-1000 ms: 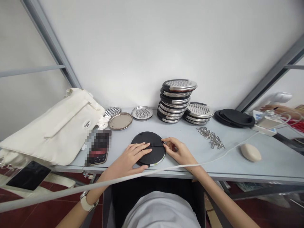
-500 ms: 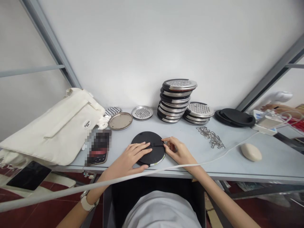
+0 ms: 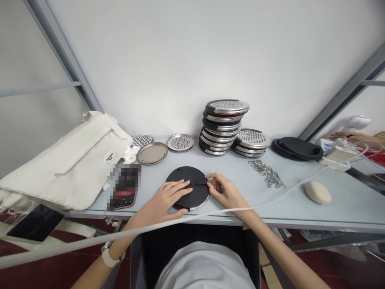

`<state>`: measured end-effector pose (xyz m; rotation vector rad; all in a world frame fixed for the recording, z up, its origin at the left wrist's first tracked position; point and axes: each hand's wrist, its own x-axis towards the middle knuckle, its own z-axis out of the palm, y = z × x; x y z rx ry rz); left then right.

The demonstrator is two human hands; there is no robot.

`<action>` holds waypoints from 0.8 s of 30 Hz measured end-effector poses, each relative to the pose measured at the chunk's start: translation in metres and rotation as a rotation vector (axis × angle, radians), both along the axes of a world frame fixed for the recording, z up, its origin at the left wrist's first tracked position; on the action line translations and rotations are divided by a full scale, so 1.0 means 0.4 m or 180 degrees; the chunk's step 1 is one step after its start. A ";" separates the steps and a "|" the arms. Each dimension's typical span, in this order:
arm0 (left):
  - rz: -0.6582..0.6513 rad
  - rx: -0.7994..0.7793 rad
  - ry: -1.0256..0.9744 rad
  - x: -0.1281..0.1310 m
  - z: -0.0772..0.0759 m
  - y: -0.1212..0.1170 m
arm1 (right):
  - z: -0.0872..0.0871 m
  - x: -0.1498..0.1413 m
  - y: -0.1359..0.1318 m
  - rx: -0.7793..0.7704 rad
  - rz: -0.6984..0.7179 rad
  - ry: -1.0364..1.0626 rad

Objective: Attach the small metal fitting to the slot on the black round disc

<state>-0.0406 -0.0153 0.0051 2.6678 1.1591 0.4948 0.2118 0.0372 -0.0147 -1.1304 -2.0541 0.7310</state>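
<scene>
A round black disc [image 3: 180, 175] with a light rim showing at its front right lies on the table in front of me. My left hand [image 3: 165, 200] rests flat on top of it, fingers stretched over the surface and thumb by the front edge. At the disc's right edge my right hand [image 3: 226, 191] is closed in a pinch on a small metal ring [image 3: 206, 179], mostly hidden by the fingertips. Farther right lies a loose heap of small metal rings [image 3: 267, 173].
Behind stand a tall stack [image 3: 222, 127] and a short stack [image 3: 252, 143] of perforated metal discs with black parts. Black discs [image 3: 296, 148] lie at right. A white cable [image 3: 207, 213] crosses before me. A cream bag [image 3: 69, 160] and a phone [image 3: 124, 186] occupy the left.
Almost nothing differs. Both hands keep their places on the disc, and the view has shifted very slightly.
</scene>
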 end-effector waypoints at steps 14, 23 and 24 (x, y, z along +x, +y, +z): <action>-0.0007 0.0007 0.0014 -0.001 -0.003 0.002 | -0.003 0.002 0.004 0.0192 -0.0050 0.0274; -0.0013 0.0032 -0.0016 -0.002 -0.007 0.003 | -0.005 0.005 0.007 0.0338 -0.0006 0.0280; -0.0009 0.0028 -0.0014 -0.001 -0.007 0.003 | -0.006 0.005 0.007 0.0335 -0.0005 0.0258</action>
